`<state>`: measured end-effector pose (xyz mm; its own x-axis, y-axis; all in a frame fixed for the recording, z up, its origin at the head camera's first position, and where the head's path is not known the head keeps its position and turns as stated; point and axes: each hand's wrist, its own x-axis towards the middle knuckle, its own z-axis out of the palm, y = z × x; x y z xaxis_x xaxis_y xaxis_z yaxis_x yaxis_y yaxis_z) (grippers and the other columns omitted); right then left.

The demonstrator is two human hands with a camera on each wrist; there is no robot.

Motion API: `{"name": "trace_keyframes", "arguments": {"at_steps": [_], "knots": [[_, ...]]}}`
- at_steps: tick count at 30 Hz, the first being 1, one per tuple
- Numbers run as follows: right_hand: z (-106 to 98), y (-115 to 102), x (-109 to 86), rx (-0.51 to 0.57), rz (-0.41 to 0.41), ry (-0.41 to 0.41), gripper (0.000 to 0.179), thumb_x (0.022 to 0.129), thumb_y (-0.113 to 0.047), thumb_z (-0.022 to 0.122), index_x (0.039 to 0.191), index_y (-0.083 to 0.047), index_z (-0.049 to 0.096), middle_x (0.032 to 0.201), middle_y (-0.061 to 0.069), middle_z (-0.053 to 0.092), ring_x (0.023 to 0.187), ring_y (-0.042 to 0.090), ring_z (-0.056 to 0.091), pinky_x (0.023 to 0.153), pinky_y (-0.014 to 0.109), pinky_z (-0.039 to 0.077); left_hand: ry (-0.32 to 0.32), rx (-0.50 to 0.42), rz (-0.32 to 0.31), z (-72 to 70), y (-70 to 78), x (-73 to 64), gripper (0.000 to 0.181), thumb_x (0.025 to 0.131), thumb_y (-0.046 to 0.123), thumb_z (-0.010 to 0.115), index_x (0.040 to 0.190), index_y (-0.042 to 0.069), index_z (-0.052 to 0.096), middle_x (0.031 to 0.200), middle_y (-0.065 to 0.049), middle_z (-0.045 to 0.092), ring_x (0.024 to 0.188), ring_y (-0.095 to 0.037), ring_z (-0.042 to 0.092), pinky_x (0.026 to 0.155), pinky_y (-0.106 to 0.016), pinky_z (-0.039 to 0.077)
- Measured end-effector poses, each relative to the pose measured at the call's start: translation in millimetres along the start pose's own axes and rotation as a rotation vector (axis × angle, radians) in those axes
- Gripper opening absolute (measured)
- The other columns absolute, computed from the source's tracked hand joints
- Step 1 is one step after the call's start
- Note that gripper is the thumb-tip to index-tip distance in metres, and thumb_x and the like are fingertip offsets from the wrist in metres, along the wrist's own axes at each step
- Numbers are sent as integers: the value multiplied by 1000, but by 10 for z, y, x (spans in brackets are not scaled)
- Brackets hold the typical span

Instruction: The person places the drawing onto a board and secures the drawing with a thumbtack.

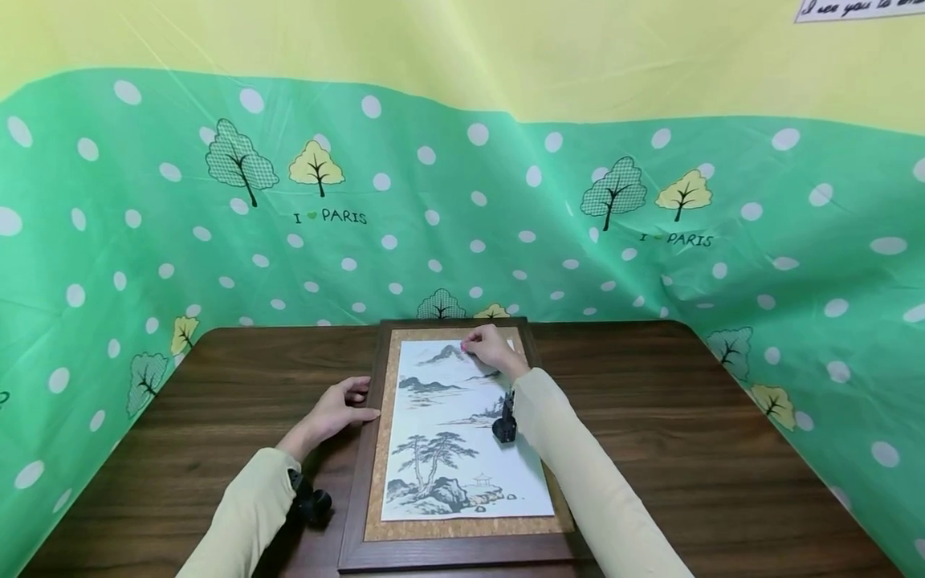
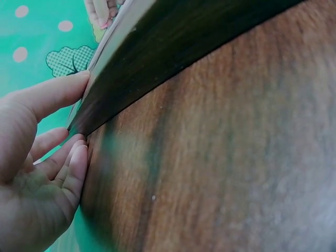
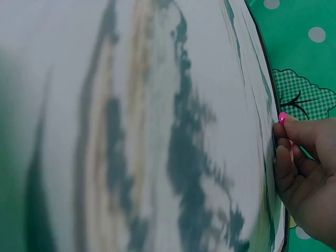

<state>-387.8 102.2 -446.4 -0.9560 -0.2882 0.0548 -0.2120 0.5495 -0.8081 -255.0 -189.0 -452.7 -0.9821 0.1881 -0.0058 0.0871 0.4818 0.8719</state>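
Observation:
A cork board (image 1: 470,527) in a dark wooden frame lies on the table, and an ink landscape print (image 1: 470,417) on white paper covers most of its cork. Near the print's top edge, my right hand (image 1: 491,351) pinches a small pink push pin (image 3: 282,117) between thumb and fingertip, right at the paper. The pin's point is hidden. My left hand (image 1: 336,412) rests against the frame's left side. In the left wrist view, the thumb (image 2: 63,93) lies straight along the frame's edge (image 2: 126,63), with the other fingers loosely bent beside it.
The brown wood-grain table (image 1: 665,417) extends on both sides of the board. A green and yellow cloth (image 1: 433,185) with trees and dots hangs behind and around it. Black wrist cameras (image 1: 505,425) sit at both cuffs.

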Motion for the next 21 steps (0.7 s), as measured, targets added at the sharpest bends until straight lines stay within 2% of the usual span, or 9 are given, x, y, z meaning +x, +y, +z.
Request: {"name": "trace_keyframes", "arguments": {"at_steps": [4, 8, 11, 13, 16, 18, 21], "knots": [[-5, -159, -58, -22, 59, 3, 14, 88, -9, 58, 87, 0, 69, 86, 12, 65, 64, 18, 51, 57, 28, 42, -5, -7, 5, 1, -8, 6, 65, 76, 12, 72, 130, -8, 41, 122, -24, 49, 105, -33, 48, 84, -40, 43], [3, -233, -69, -40, 87, 2, 14, 88, -7, 58, 86, 2, 69, 78, 9, 64, 55, 11, 45, 51, 23, 37, 2, -12, 0, 6, -10, 6, 65, 76, 11, 72, 130, -8, 41, 121, -24, 50, 105, -32, 48, 83, -39, 43], [7, -282, -57, -50, 106, -18, 22, 88, -7, 57, 68, 1, 63, 63, 4, 56, 47, 10, 38, 47, 22, 33, 11, -17, -2, 12, 0, 9, 64, 75, 10, 73, 129, -8, 42, 121, -23, 50, 105, -32, 48, 84, -39, 43], [11, -297, -37, -60, 114, -38, 32, 89, -6, 55, 57, -3, 51, 54, 2, 48, 43, 11, 34, 45, 23, 31, 14, -18, -6, 16, 0, 12, 64, 75, 11, 73, 129, -7, 42, 121, -23, 50, 105, -32, 48, 84, -39, 43], [19, -310, -13, -66, 146, -54, 40, 90, -6, 52, 52, -7, 39, 51, 2, 42, 41, 11, 30, 44, 23, 29, 19, -18, -14, 26, -9, 16, 64, 75, 10, 73, 129, -7, 43, 121, -23, 50, 105, -32, 48, 85, -40, 43], [29, -315, -5, -57, 169, -37, 38, 90, -6, 51, 52, -7, 44, 54, 3, 48, 42, 12, 32, 43, 23, 31, 20, -13, -21, 30, -24, 23, 63, 75, 10, 73, 129, -7, 43, 121, -22, 50, 105, -31, 48, 84, -39, 43], [49, -314, 0, -35, 204, 3, 33, 89, -6, 51, 56, -4, 51, 69, 6, 61, 46, 12, 39, 44, 23, 35, 26, -19, -25, 33, -38, 37, 63, 75, 9, 72, 129, -7, 43, 121, -23, 50, 105, -31, 48, 84, -40, 42]]}}
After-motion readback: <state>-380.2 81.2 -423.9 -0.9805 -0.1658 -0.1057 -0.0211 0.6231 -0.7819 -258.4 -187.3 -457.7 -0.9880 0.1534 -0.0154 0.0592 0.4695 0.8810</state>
